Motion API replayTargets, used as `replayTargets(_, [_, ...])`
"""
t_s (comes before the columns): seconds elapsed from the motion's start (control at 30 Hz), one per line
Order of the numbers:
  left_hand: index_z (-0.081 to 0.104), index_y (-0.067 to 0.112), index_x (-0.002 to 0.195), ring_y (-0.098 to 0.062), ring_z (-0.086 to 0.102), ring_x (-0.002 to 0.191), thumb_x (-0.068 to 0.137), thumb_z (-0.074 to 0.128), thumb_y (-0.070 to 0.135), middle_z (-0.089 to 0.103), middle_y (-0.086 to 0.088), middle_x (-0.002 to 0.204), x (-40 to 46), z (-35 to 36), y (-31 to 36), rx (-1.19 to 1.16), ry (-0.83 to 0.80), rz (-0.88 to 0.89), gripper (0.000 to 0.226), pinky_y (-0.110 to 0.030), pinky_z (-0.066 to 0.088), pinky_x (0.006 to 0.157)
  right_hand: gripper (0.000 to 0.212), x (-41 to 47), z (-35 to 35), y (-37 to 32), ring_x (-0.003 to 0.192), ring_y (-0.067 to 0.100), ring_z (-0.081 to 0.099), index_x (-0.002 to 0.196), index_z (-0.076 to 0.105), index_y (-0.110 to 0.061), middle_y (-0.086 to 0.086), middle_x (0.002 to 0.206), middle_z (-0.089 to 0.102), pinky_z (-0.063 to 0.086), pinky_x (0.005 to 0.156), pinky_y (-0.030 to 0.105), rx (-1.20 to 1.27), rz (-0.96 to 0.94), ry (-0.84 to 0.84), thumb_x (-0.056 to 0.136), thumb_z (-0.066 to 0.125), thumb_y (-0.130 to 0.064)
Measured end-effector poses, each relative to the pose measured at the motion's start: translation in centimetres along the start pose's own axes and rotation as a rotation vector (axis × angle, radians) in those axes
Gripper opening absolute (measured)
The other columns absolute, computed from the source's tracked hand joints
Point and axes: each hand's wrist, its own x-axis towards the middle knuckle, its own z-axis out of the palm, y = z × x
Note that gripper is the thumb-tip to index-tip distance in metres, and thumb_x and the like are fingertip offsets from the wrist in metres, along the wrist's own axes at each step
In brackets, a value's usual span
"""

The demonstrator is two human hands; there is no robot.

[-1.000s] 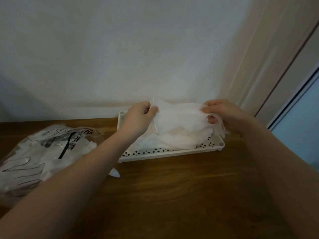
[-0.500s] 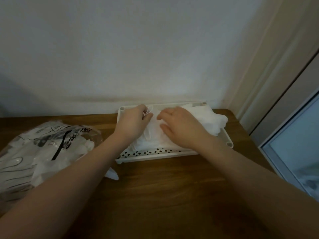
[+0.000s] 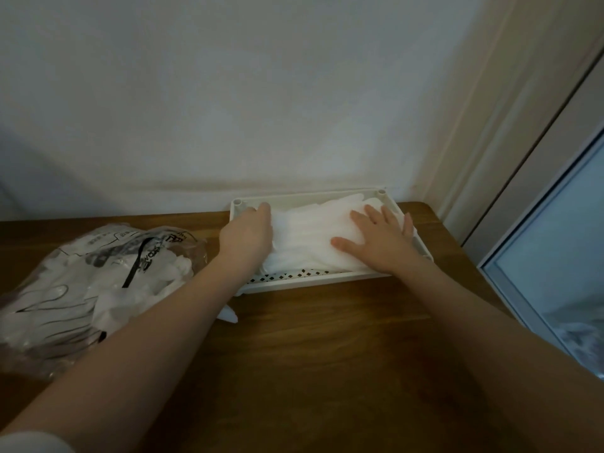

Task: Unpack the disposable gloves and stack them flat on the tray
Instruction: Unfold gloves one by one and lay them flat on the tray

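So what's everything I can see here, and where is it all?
disposable gloves: a pile, count unclear, white, in the tray under both hands
tray: one, white, perforated floor, at the table's far edge by the wall
glove package: one, clear plastic with dark print, white gloves inside, on the table's left
loose glove: one, white, only a tip showing past the left forearm, in front of the tray
table: one, brown wood
wall: white, behind
left hand: on the pile's left end
right hand: flat, pressing the pile
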Motion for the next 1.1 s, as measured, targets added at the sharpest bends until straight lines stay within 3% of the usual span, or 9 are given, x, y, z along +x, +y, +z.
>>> replayTargets(0.1, [0.045, 0.009, 0.114, -0.023, 0.050, 0.071, 0.098, 0.040, 0.018, 0.052, -0.007, 0.099, -1.0, -1.3, -0.2, -0.111, 0.073, 0.042, 0.019, -0.032, 0.038, 0.056, 0.063, -1.2, -1.1, -1.5, 0.146, 0.019, 0.002, 0.141, 0.038, -0.026, 0.000, 0.157, 0.019, -0.009, 0.114, 0.047, 0.126, -0.092, 0.207, 0.090, 0.035, -0.063])
replayTargets(0.2, [0.046, 0.013, 0.118, -0.019, 0.048, 0.072, 0.097, 0.042, 0.021, 0.049, -0.001, 0.091, -2.7, -3.3, -0.5, -0.167, 0.156, 0.159, 0.023, -0.030, 0.037, 0.058, 0.035, -3.2, -2.1, -4.2, 0.142, 0.019, 0.019, 0.124, 0.056, -0.023, 0.001, 0.148, 0.036, 0.005, 0.116, 0.039, 0.177, -0.321, 0.312, 0.095, 0.048, -0.041])
replayTargets(0.37, [0.055, 0.014, 0.109, -0.016, 0.052, 0.070, 0.095, 0.046, 0.019, 0.052, 0.006, 0.082, -5.8, -6.4, -2.4, -0.250, 0.186, 0.410, 0.018, -0.032, 0.044, 0.063, 0.022, -6.5, -2.1, -10.6, 0.109, 0.018, 0.051, 0.109, 0.064, -0.014, 0.003, 0.119, 0.059, 0.041, 0.096, 0.033, 0.214, -0.639, 0.200, 0.096, 0.047, -0.020])
replayTargets(0.5, [0.057, 0.014, 0.110, -0.006, 0.052, 0.063, 0.095, 0.047, 0.015, 0.059, 0.007, 0.078, -8.0, -7.0, -5.6, -0.254, 0.117, 0.515, 0.018, -0.027, 0.043, 0.058, 0.025, -7.5, 1.2, -15.5, 0.092, 0.023, 0.056, 0.108, 0.060, -0.010, 0.008, 0.105, 0.061, 0.043, 0.082, 0.033, 0.029, -0.768, 0.142, 0.098, 0.043, -0.025])
replayTargets(0.67, [0.059, 0.017, 0.108, -0.017, 0.056, 0.098, 0.094, 0.045, 0.021, 0.061, 0.001, 0.107, -9.8, -5.7, -9.8, -0.118, 0.088, 0.472, 0.020, -0.036, 0.043, 0.085, 0.022, -6.9, 3.4, -19.0, 0.099, 0.025, 0.051, 0.106, 0.055, -0.010, 0.008, 0.100, 0.059, 0.041, 0.086, 0.037, 0.148, -0.520, 0.185, 0.094, 0.051, -0.028])
replayTargets(0.8, [0.047, 0.021, 0.129, -0.015, 0.051, 0.111, 0.092, 0.047, 0.045, 0.053, 0.003, 0.127, -10.9, -4.7, -11.9, -0.127, -0.073, 0.339, 0.043, -0.036, 0.041, 0.096, 0.009, -6.8, 2.1, -19.7, 0.071, 0.007, 0.050, 0.085, 0.061, -0.019, -0.012, 0.069, 0.050, 0.039, 0.070, 0.023, 0.465, -0.384, 0.077, 0.092, 0.056, -0.020])
replayTargets(0.9, [0.049, 0.022, 0.125, -0.013, 0.056, 0.092, 0.090, 0.048, 0.048, 0.061, 0.001, 0.113, -11.0, -4.5, -12.8, -0.154, -0.093, 0.331, 0.043, -0.029, 0.046, 0.082, 0.015, -7.5, 0.3, -19.8, 0.065, -0.002, 0.054, 0.076, 0.062, -0.022, -0.011, 0.074, 0.059, 0.041, 0.061, 0.015, 0.806, -0.344, 0.000, 0.089, 0.061, -0.017])
replayTargets(1.0, [0.052, 0.019, 0.113, -0.010, 0.053, 0.070, 0.085, 0.055, 0.050, 0.060, 0.003, 0.089, -11.1, -4.9, -12.8, -0.253, -0.125, 0.299, 0.042, -0.025, 0.045, 0.063, 0.017, -7.8, -0.9, -19.4, 0.072, 0.010, 0.059, 0.073, 0.064, -0.021, -0.002, 0.077, 0.064, 0.051, 0.068, 0.026, 1.006, -0.316, 0.001, 0.088, 0.062, -0.011])
replayTargets(1.1, [0.050, 0.022, 0.110, -0.001, 0.052, 0.073, 0.081, 0.064, 0.045, 0.055, 0.014, 0.088, -11.6, -5.4, -12.5, -0.418, -0.083, 0.293, 0.040, -0.015, 0.043, 0.059, 0.019, -8.1, -1.7, -18.8, 0.070, 0.010, 0.056, 0.073, 0.062, -0.017, -0.002, 0.073, 0.061, 0.047, 0.067, 0.023, 1.115, -0.306, 0.028, 0.089, 0.060, -0.007])
